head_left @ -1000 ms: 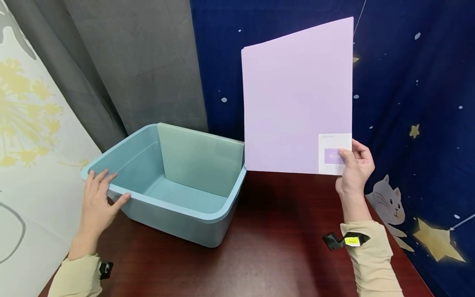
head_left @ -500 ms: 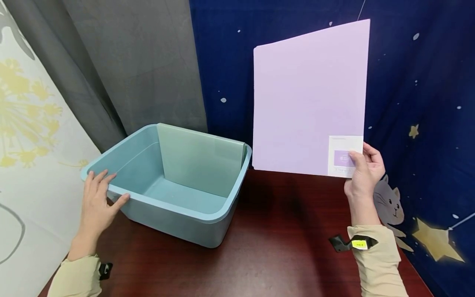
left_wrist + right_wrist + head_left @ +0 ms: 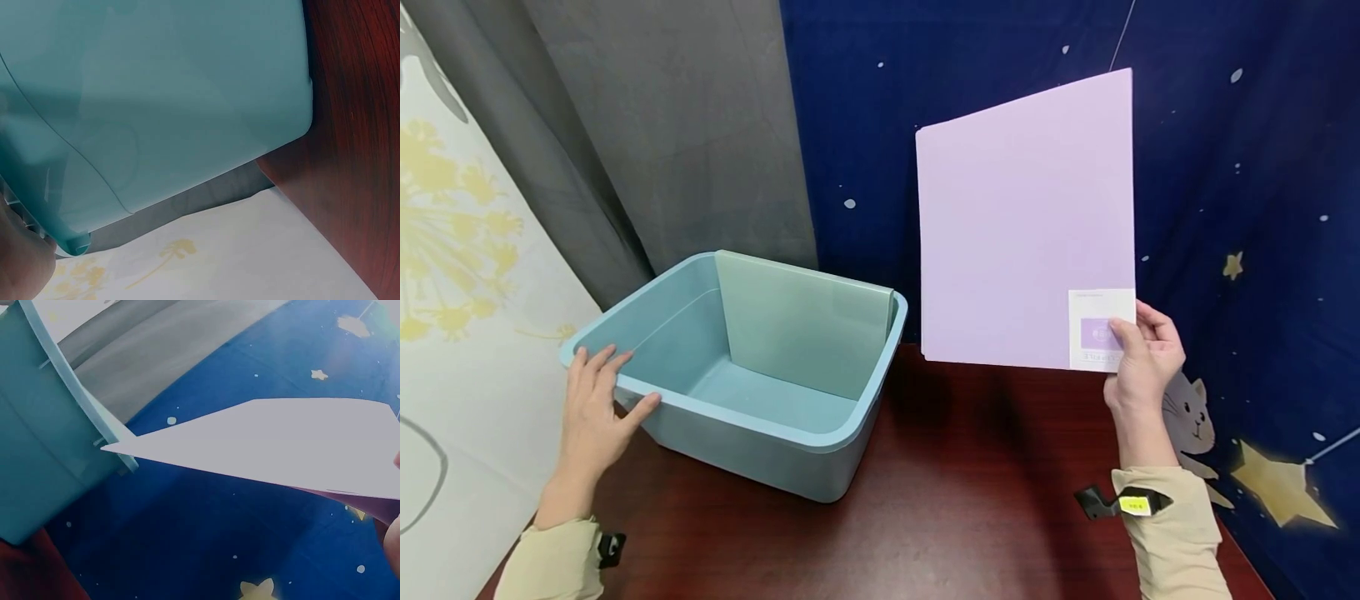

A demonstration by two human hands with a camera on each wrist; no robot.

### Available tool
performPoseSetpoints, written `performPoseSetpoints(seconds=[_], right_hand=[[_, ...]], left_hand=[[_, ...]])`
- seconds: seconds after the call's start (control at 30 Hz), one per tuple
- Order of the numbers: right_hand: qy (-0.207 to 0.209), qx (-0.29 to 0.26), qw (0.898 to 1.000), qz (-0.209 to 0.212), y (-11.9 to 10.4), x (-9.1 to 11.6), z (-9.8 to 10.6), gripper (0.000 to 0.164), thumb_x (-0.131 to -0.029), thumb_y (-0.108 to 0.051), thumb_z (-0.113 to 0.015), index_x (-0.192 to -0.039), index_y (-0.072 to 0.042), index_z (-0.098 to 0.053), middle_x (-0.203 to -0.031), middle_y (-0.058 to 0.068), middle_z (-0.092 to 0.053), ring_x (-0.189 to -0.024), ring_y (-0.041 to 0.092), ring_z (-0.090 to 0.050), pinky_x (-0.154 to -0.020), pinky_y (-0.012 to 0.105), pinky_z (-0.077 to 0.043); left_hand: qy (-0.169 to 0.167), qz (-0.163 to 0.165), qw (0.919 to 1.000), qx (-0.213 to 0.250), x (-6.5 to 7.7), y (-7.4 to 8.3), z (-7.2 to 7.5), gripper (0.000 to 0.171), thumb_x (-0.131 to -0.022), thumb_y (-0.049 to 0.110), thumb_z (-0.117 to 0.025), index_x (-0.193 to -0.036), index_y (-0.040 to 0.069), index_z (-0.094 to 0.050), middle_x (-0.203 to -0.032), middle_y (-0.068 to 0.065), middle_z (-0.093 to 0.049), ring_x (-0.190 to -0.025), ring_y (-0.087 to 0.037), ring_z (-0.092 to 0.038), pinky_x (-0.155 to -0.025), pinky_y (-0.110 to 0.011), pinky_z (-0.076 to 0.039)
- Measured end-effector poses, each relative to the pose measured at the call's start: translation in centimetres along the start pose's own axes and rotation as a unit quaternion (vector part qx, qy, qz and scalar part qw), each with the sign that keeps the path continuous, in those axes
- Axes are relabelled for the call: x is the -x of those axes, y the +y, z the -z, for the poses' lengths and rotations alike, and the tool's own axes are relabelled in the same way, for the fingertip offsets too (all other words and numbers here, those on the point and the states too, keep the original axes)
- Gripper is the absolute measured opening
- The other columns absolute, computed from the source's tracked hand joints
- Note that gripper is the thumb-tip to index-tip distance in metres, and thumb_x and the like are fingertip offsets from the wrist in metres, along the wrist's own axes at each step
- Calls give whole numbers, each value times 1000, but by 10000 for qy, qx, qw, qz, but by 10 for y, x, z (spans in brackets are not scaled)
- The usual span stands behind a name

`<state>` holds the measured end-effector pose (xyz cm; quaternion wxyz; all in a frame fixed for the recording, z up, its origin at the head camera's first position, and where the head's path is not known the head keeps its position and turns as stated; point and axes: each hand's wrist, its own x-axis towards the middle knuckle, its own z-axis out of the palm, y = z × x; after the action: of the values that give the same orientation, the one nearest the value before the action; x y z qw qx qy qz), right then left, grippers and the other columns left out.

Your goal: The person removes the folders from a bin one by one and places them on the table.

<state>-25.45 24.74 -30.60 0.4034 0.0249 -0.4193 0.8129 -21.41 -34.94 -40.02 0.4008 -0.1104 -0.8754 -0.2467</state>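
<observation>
In the head view, my right hand [image 3: 1146, 362] pinches a lilac file folder [image 3: 1022, 242] by its lower right corner, thumb over a white label [image 3: 1101, 329]. The folder is held up, apart from the table, right of a blue plastic tub [image 3: 752, 471]. Seen edge-on in the right wrist view, the folder [image 3: 275, 447] stretches toward the tub [image 3: 50, 431]. My left hand [image 3: 593, 412] holds the tub's front left corner, fingers over the rim and thumb along its front. Inside the tub, a pale green folder [image 3: 805, 325] stands against the far wall.
The tub stands on a dark red-brown wooden table [image 3: 955, 500]. Behind are a grey curtain [image 3: 700, 125] and a navy curtain [image 3: 865, 150] with stars and a cat. A white cloth [image 3: 467, 417] with yellow flowers hangs at the left.
My right hand has moved the lilac folder rightward, away from the tub's right end, then lowered it slightly. My left hand and the tub stay in place.
</observation>
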Motion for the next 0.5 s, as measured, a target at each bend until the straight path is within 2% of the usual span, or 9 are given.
performPoseSetpoints(seconds=[0.23,0.5], right_hand=[[-51,98,9999,-43,3,1,7,26,-72,22,-55,-91,5,-63,-85,13,-66,-71,17,-62,-56,22,-52],[-158,244,9994,163,7,3,13,29,-69,26,-54,-88,6,-64,-79,11,-68,-65,15,-63,-53,20,-51]], left_hand=[[39,-32,10000,4,1,0,0,80,-78,58,-56,-121,-9,-48,-129,-34,-36,-132,-45,-14,-109,-49,-4],[33,-53,10000,19,0,1,1,80,-78,57,-56,-121,-9,-47,-129,-34,-36,-132,-44,-14,-109,-49,-4]])
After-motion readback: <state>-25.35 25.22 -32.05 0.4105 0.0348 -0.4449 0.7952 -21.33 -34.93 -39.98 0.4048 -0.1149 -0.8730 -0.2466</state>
